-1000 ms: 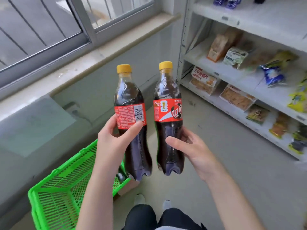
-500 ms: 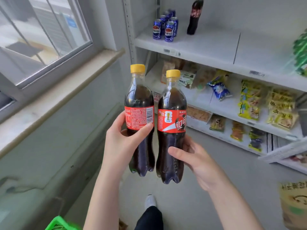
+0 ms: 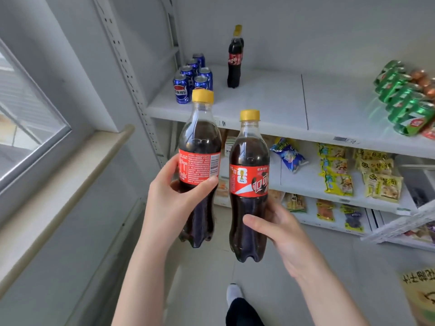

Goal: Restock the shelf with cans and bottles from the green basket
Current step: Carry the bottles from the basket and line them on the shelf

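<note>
Bottles (image 3: 249, 184) nearer shelf (image 3: 270, 107), beside cans (image 3: 191, 78).

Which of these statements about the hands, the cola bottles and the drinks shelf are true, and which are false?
1. Each hand holds one cola bottle. True: left hand, left bottle; right hand, right bottle.
2. The held bottles have blue caps. False: both caps are yellow.
3. Blue cans stand on the shelf. True.
4. No bottle is on that shelf yet. False: a shelved cola bottle stands beside the cans.
</note>
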